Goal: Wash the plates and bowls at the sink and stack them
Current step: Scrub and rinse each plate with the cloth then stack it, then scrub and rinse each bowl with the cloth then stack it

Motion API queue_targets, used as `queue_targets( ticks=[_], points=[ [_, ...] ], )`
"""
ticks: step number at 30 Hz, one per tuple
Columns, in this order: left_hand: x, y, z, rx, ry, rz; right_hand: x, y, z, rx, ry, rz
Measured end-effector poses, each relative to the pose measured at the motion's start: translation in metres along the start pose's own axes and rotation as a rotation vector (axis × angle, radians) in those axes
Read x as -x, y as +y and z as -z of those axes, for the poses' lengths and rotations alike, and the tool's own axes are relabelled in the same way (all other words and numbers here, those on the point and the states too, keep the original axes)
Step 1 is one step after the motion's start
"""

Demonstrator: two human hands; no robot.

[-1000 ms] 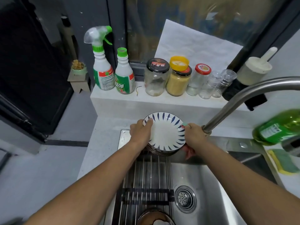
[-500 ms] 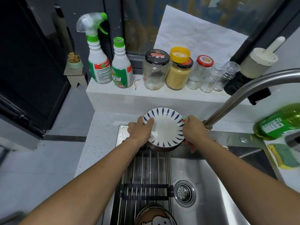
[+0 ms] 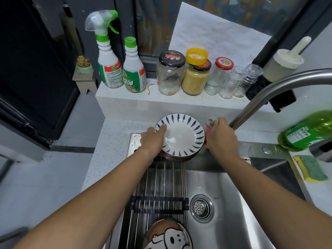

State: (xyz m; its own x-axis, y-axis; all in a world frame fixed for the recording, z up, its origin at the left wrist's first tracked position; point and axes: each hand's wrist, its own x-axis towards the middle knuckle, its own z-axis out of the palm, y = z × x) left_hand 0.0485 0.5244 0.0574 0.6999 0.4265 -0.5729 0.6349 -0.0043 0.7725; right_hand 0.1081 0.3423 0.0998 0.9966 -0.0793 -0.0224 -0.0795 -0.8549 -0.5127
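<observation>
Looking at the blue-leaf plate, it's sitting on top of the stack of plates at the far end of the rack that lies across the left side of the sink. The left hand has the plate's left rim, with the thumb laid over the top. The other fingers are tucked under where I can't see them, so I read it as a pinch rather than a flat rest. The right hand is clenched around a pink and green cloth just beside the plate's right rim. Can't tell if it actually touches the plate.

What I'd worry about: the plate looks wet and shiny, and only one hand clearly has it. If it isn't centred when that hand lets go, it could slide off toward the open sink, since the stack sits near the rack's sink-side edge. The stack is also on thin bars, so a nudge from the cloth hand might rock the whole pile. The tap is close behind the right hand too, easy to knock with a knuckle. Further off, the cartoon dog bowl sits at the near end of the rack between the forearms, so a careless pull back could clip it.
</observation>
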Motion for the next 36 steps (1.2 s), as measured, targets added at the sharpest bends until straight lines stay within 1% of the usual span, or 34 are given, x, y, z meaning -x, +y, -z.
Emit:
queue_targets(
  ticks=[4,7,10,13,14,16,18,21,23,26,28,32,34,36],
  points=[
    [0.004,-0.005,0.001,0.055,-0.008,-0.017,0.003,0.002,0.014,-0.155,0.071,-0.057],
    [0.000,-0.018,0.001,0.134,0.006,-0.022,0.011,0.008,0.022,-0.293,0.033,-0.038],
    [0.010,-0.026,-0.001,0.160,0.032,-0.053,0.025,0.017,0.033,-0.471,-0.058,-0.068],
    [0.041,-0.021,-0.001,0.190,0.073,-0.096,0.037,0.028,0.044,-0.733,-0.197,-0.244],
    [0.055,-0.022,-0.003,0.196,0.091,-0.107,0.043,0.034,0.053,-0.814,-0.241,-0.273],
    [0.063,-0.029,-0.002,0.206,0.105,-0.114,0.050,0.043,0.059,-0.953,-0.294,-0.306],
    [0.083,-0.038,-0.007,0.190,0.130,-0.132,0.060,0.061,0.069,-1.021,-0.364,-0.296],
    [0.141,-0.035,-0.020,0.151,0.156,-0.198,0.080,0.089,0.083,-1.065,-0.535,-0.292],
    [0.168,-0.039,-0.027,0.115,0.149,-0.209,0.090,0.101,0.087,-1.071,-0.554,-0.267],
    [0.204,-0.057,-0.026,0.059,0.178,-0.205,0.108,0.117,0.090,-0.982,-0.558,-0.179],
    [0.225,-0.073,-0.017,-0.010,0.241,-0.189,0.125,0.123,0.092,-0.925,-0.620,-0.112],
    [0.253,-0.106,0.000,-0.105,0.310,-0.118,0.162,0.118,0.085,-0.875,-0.730,-0.065],
    [0.261,-0.120,0.007,-0.105,0.291,-0.053,0.179,0.111,0.075,-0.889,-0.776,-0.075],
    [0.268,-0.133,0.008,-0.004,0.200,-0.008,0.193,0.104,0.063,-0.875,-0.783,-0.086]
  ],
)
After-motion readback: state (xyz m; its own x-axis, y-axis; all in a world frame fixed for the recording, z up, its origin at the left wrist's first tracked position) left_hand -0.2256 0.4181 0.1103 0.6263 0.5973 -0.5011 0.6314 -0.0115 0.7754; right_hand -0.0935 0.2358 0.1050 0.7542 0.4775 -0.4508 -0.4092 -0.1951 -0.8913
